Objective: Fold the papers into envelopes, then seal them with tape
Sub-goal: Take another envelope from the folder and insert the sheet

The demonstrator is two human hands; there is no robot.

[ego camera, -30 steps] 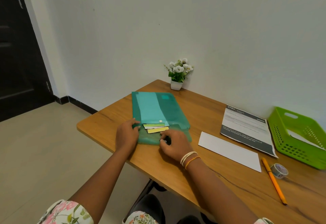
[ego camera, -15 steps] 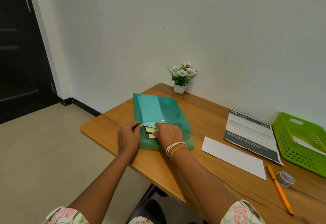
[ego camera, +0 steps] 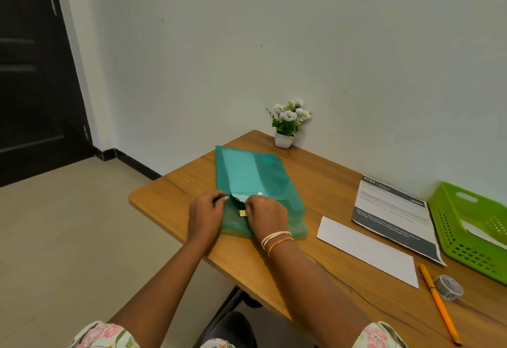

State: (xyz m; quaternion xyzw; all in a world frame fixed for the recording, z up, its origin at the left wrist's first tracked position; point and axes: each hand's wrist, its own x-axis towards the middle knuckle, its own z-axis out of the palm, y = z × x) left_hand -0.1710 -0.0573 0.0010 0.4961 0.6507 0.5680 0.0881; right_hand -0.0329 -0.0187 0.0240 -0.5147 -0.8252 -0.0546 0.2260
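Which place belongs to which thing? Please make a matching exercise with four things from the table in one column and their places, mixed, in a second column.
Things:
1. flower pot
2. tape roll
3. green folder
4. green basket

Places:
A. under both hands
B. at the right end of the table
C. at the far corner, against the wall
D. beside the orange pencil

Pairs: 1-C, 2-D, 3-A, 4-B
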